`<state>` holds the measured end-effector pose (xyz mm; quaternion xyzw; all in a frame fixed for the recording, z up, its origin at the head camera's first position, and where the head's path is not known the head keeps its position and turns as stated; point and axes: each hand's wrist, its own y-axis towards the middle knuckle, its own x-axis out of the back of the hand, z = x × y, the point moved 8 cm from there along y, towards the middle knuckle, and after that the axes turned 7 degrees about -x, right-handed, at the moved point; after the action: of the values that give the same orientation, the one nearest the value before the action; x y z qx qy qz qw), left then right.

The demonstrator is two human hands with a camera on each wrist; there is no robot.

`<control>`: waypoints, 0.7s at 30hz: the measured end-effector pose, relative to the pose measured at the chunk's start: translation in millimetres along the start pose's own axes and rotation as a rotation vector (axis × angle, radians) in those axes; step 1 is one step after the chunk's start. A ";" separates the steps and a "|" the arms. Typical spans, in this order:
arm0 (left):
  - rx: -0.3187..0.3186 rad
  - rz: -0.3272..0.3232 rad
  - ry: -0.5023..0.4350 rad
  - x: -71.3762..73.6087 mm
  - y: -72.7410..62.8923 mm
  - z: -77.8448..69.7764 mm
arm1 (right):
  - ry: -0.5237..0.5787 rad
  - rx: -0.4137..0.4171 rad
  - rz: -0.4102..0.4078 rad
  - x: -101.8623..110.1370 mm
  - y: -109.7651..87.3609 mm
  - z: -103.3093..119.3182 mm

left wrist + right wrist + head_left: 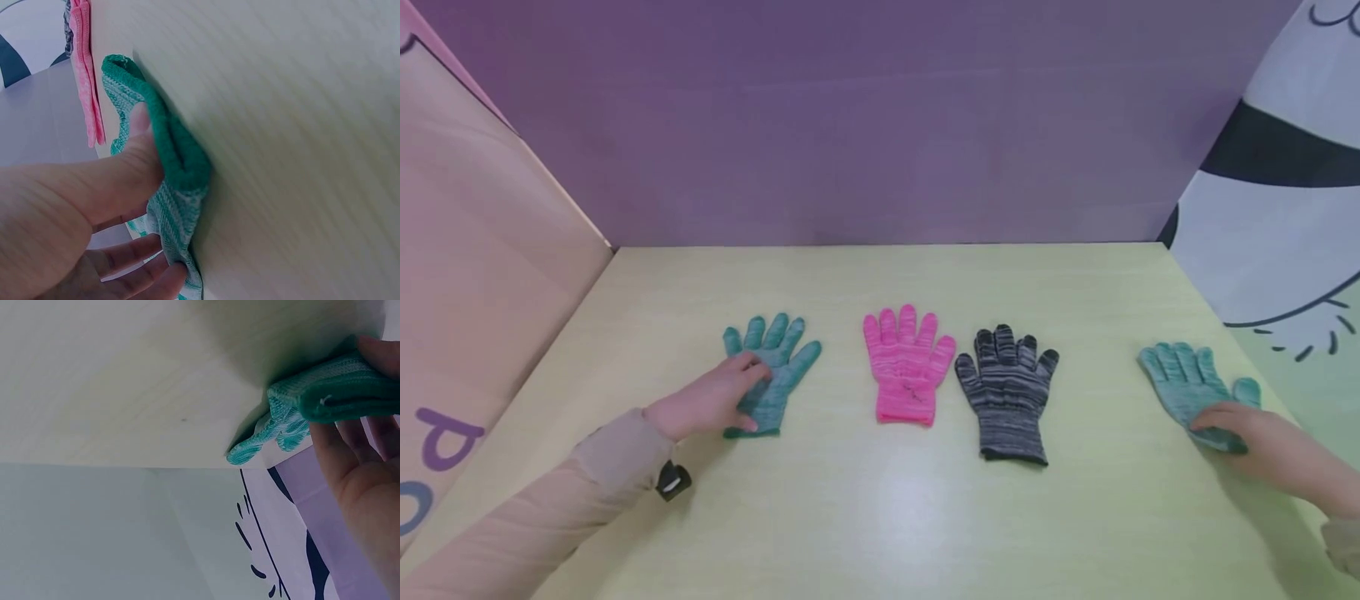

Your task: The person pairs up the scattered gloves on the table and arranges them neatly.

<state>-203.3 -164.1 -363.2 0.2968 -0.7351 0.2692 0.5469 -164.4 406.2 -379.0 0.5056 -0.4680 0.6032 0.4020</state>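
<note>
A teal knitted glove (775, 387) lies on the table at the left, fingers pointing away. My left hand (711, 400) rests on it, thumb by the darker green cuff (184, 159) and the other fingers spread apart across the fabric. At the far right is a second teal glove (1187, 387). My right hand (1270, 446) holds that one near its cuff (337, 400), the thumb on one side and fingers on the other. Between the hands lie a pink glove (910, 367) and a black-and-grey glove (1009, 400), both untouched.
The pale wooden table (865, 508) carries all the gloves. A purple panel (880, 125) rises along its back edge. Printed panels stand at the left (490, 250) and right (1285, 242). A small black item (673, 481) shows beneath my left wrist.
</note>
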 end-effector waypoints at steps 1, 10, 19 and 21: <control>0.000 -0.001 0.001 0.2 0.0 0.1 | -0.003 0.003 -0.002 0.3 0.2 0.4; -0.009 -0.005 -0.009 1.7 0.6 -2.0 | -0.036 0.040 -0.075 7.9 3.4 4.0; 0.013 0.015 -0.019 -0.4 -0.2 -1.0 | 0.009 0.031 -0.420 50.0 2.6 13.4; 0.014 0.014 -0.019 -0.4 -0.8 -0.4 | 0.038 -0.039 -0.430 58.4 5.3 12.2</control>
<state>-202.3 -164.2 -363.4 0.2979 -0.7404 0.2755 0.5359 -176.3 393.8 -321.6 0.5746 -0.3533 0.5035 0.5399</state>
